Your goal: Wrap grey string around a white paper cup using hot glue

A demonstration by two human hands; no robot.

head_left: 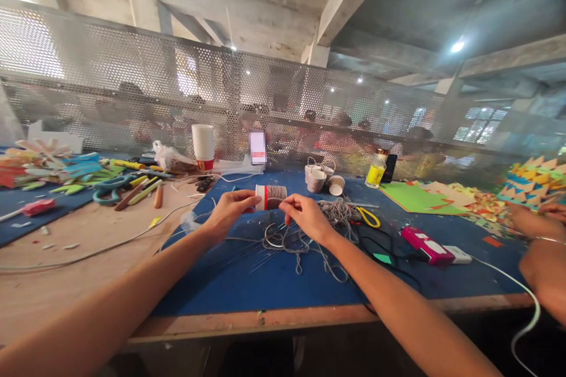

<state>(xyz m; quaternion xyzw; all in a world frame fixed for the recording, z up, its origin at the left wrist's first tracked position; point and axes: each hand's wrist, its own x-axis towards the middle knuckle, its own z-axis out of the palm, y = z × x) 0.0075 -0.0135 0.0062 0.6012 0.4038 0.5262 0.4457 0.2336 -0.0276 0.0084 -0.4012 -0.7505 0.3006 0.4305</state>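
Note:
A paper cup (pixel 260 195) lies sideways in the air above the blue mat, its side partly wrapped in grey yarn (pixel 277 191), with a red band and white part showing at the left. My left hand (pixel 232 211) grips the cup at its left end. At the right end, the pinched fingers of my right hand (pixel 303 215) touch the yarn on the cup. Loose grey yarn (pixel 340 215) lies tangled on the mat below and to the right, among several thin rods.
White cups (pixel 203 141) stand stacked at the back left. Yarn-covered cups (pixel 315 178), yellow-handled scissors (pixel 369 217), a yellow bottle (pixel 375 169) and a magenta box (pixel 424 244) are on the mat (pixel 207 288). A co-worker's hands (pixel 542 247) work at right. A perforated metal screen (pixel 274 88) borders the table.

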